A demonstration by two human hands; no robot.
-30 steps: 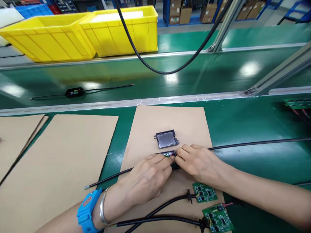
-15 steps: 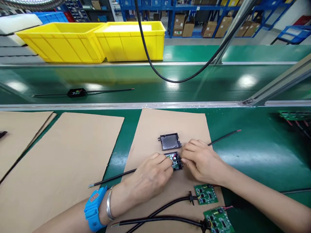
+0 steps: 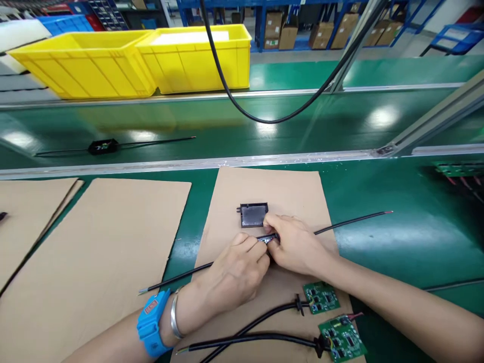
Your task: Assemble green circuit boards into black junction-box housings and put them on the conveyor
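Note:
Between my hands is a small black plastic case (image 3: pixel 269 237) with a circuit board inside, mostly covered by my fingers. My left hand (image 3: pixel 238 269) is closed on its left side. My right hand (image 3: pixel 293 242) pinches its right side, and those fingertips are partly hidden. Black cables run out on both sides: the left cable (image 3: pixel 177 277) ends in bare wires, and the right cable (image 3: pixel 353 221) has a reddish tip. Just behind, a shallow black cover (image 3: pixel 253 215) lies on the cardboard sheet (image 3: pixel 264 186), close to my right fingers.
Two green circuit boards with black cables, an upper board (image 3: pixel 321 296) and a lower board (image 3: pixel 342 338), lie near my right forearm. Beyond the metal rail (image 3: pixel 170 165) lies another cased board (image 3: pixel 103 146). Yellow bins (image 3: pixel 196 63) stand behind; a black cable (image 3: pixel 264 121) hangs in front.
My right hand has moved left and closed over the case's right side, hiding most of the board. The case now looks tilted. The right cable sticks out farther.

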